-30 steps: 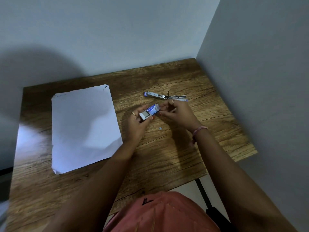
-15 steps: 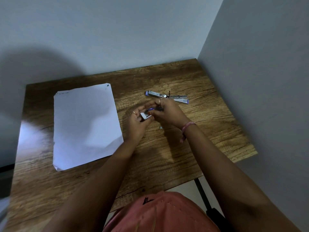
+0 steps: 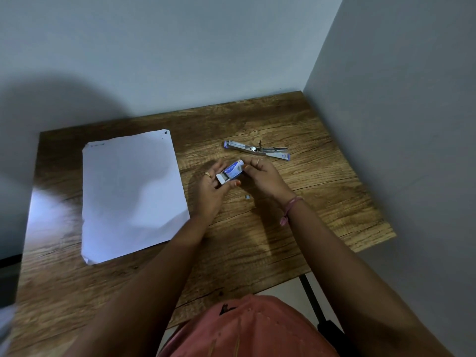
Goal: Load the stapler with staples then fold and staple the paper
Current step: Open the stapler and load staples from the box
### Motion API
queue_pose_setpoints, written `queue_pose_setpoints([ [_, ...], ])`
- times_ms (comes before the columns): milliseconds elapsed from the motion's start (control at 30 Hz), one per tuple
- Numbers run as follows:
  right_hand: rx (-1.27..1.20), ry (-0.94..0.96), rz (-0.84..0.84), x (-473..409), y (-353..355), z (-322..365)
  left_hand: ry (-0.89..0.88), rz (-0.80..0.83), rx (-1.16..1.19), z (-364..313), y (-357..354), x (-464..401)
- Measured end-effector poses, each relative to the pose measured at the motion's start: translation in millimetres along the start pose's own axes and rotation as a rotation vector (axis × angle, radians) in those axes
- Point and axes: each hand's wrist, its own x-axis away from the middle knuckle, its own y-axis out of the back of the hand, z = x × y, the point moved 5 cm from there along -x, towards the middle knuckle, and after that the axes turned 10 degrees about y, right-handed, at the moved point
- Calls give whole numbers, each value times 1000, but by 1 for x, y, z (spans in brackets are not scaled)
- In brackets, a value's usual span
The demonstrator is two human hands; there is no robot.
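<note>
Wooden table (image 3: pixel 257 253) in a grey corner: both hands, left (image 3: pixel 210 193) and right (image 3: pixel 265 177), pinch a half-open staple box (image 3: pixel 230 172) at centre, opened stapler (image 3: pixel 256 149) just beyond, paper (image 3: pixel 131 194) lying left.

both hands (image 3: pixel 208 194) (image 3: pixel 265 177) holding staple box (image 3: pixel 230 172), opened stapler (image 3: pixel 256 150) beyond

Stapler (image 3: pixel 257 149) splayed open, flat; staple box (image 3: pixel 231 172) (tray out); paper (image 3: pixel 131 194) unfolded.
</note>
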Motion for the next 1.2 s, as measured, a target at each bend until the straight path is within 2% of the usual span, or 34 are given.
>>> queue_pose_setpoints([
  [100,-34,-43,67,3,-9,1,-4,2,-8,1,0,-2],
  [200,42,-45,115,2,-7,4,-13,-7,-65,1,0,-3],
  [333,372,61,169,0,-5,7,19,-6,-90,4,-2,-4],
  [500,575,75,251,2,-16,1,50,-24,-87,6,3,-9],
  [700,511,109,346,3,-5,6,-9,-86,-282,3,3,-2],
  [800,499,102,333,4,9,6,-80,-208,-389,-5,3,3],
  [1000,633,246,318,16,27,-7,-171,-334,-523,-17,18,0],
  [1100,650,311,298,22,27,-15,-100,-372,-625,-16,20,-7],
  [1200,618,376,195,24,25,-20,-35,-398,-711,-14,17,-13],
])
